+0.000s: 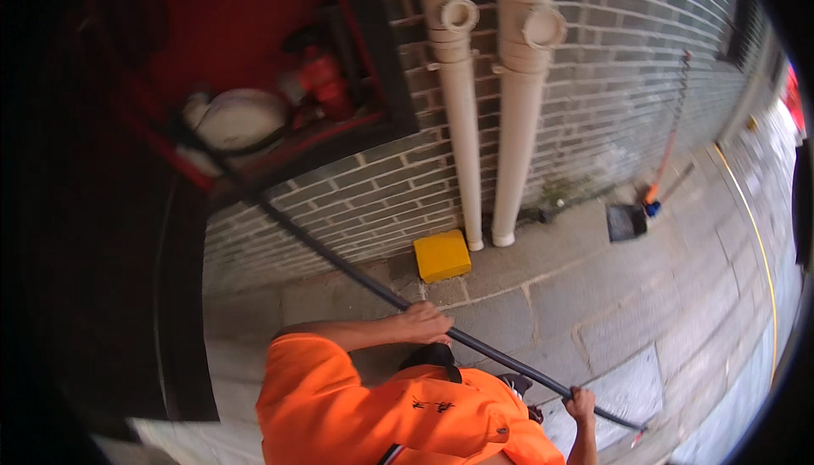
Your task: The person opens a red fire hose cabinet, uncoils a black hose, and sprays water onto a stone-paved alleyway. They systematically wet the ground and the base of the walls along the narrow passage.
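Holding long dark pole [339,261] beside brick wall [619,92]

Noted left grip [428,323] wrapped around the pole near mid-length. Noted right grip [581,403] clasped around the same pole, nearer the lower end. Found the pole slanting from in front of a red recess [229,33], upper left, down to the right, across the front of the orange top [314,380]. Cannot confirm contact between lower tip and paving [585,283]. Cannot make out the upper end, lost in shadow. Observed inside the recess a round pale container [246,117] and, just beside it, a blurred red object [326,83]. Recorded two pale pipes [515,143] running down the wall, with a yellow box [443,257] near their feet. Logged farther right a dark dustpan [627,223] on the paving, near a long thin handle [670,151] partly orange.
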A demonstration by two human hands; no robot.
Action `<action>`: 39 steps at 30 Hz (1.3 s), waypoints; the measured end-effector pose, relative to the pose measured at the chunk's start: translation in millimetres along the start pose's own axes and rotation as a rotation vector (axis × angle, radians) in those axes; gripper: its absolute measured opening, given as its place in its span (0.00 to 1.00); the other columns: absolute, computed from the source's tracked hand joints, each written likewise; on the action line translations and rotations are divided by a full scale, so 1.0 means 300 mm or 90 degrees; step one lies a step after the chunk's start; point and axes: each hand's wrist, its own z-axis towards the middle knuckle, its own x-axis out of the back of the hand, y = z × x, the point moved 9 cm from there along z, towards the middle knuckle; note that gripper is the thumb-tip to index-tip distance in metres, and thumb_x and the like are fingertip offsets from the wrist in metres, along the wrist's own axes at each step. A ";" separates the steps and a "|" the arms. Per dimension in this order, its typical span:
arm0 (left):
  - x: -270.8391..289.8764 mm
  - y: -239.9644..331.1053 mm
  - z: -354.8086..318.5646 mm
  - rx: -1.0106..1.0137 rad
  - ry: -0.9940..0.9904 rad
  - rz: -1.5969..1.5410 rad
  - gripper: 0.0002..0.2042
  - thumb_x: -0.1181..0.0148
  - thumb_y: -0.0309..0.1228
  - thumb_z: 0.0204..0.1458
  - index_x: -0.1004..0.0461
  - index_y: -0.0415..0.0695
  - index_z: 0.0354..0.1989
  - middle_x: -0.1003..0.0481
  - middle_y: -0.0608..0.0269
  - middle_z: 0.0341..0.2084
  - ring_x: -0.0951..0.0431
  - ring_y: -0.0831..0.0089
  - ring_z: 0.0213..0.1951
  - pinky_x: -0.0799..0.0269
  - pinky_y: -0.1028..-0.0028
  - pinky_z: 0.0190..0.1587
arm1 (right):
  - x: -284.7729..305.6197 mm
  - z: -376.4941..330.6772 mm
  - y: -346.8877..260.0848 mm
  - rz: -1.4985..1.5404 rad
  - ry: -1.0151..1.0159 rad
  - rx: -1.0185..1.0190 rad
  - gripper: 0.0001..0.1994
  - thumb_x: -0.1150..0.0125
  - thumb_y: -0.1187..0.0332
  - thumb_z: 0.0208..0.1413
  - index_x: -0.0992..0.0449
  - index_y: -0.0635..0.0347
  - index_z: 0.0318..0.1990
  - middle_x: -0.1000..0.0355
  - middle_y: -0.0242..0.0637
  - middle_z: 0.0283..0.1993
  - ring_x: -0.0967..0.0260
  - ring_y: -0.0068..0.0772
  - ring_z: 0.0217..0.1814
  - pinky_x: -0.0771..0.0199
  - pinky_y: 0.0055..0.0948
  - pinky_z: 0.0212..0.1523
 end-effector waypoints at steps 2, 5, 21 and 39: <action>-0.066 0.058 0.152 0.007 0.038 -0.005 0.20 0.43 0.50 0.46 0.33 0.43 0.21 0.30 0.56 0.12 0.25 0.58 0.18 0.32 0.64 0.19 | 0.098 0.037 0.178 0.032 0.032 -0.001 0.08 0.40 0.63 0.32 0.29 0.56 0.19 0.32 0.45 0.18 0.32 0.53 0.24 0.33 0.49 0.25; -0.089 0.293 0.323 0.018 0.057 0.010 0.21 0.45 0.51 0.47 0.33 0.42 0.23 0.29 0.56 0.12 0.25 0.57 0.20 0.31 0.63 0.21 | 0.224 0.001 0.481 -0.042 0.018 0.022 0.08 0.40 0.65 0.30 0.31 0.56 0.16 0.33 0.47 0.16 0.32 0.54 0.23 0.33 0.49 0.25; -0.347 0.953 0.954 -0.172 -0.067 -0.287 0.16 0.42 0.39 0.39 0.31 0.37 0.30 0.26 0.46 0.25 0.24 0.49 0.31 0.30 0.55 0.31 | 0.812 -0.318 1.439 -0.302 -0.067 -0.138 0.04 0.43 0.60 0.45 0.26 0.40 0.29 0.29 0.36 0.31 0.32 0.49 0.36 0.31 0.51 0.31; -0.143 -0.172 0.261 0.372 0.276 -0.268 0.11 0.48 0.37 0.48 0.26 0.42 0.27 0.26 0.51 0.24 0.25 0.56 0.29 0.33 0.59 0.31 | 0.871 0.105 1.252 -0.248 0.044 -0.094 0.07 0.39 0.58 0.44 0.22 0.46 0.29 0.26 0.39 0.28 0.29 0.47 0.29 0.30 0.44 0.30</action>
